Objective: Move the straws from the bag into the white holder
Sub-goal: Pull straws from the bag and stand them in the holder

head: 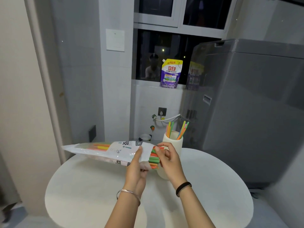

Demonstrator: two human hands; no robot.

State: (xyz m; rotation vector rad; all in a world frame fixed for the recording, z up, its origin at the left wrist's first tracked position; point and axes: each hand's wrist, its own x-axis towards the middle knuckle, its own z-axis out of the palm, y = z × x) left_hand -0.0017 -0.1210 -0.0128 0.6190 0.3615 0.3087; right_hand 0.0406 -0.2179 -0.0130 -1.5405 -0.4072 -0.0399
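Observation:
A clear-and-white plastic bag (105, 151) of coloured straws lies nearly level above the round table, its open end to the right. My left hand (137, 163) grips that open end. Green, orange and red straw ends (154, 159) stick out of the opening, and my right hand (166, 157) pinches them with fingers and thumb. Just behind my right hand stands the white holder (176, 143), upright, with several straws (179, 130) leaning in it.
The round white table (213, 186) carries the holder. A grey washing machine (246, 112) stands at the right. A purple detergent pouch (170, 74) sits on the window sill. A small round dish (145, 137) lies behind the bag by the wall.

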